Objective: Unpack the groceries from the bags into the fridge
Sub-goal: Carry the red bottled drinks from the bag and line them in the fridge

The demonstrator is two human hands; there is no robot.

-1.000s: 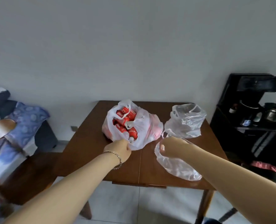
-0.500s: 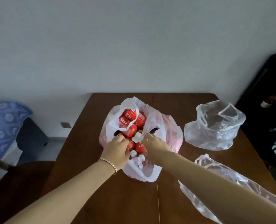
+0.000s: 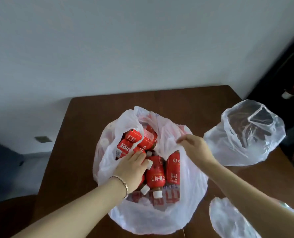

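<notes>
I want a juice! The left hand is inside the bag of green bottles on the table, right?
Not quite: they are red bottles, not green. The head view shows the left hand inside the white bag on the table, resting on them, while the right hand pinches the bag's edge.

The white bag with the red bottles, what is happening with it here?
A person is unpacking it on the brown table. The left hand reaches into the white bag and rests on the red bottles, none lifted yet. The right hand pinches the bag's rim and holds the mouth open. A clear bag and a second clear bag lie to the right. No fridge is in view.
</notes>
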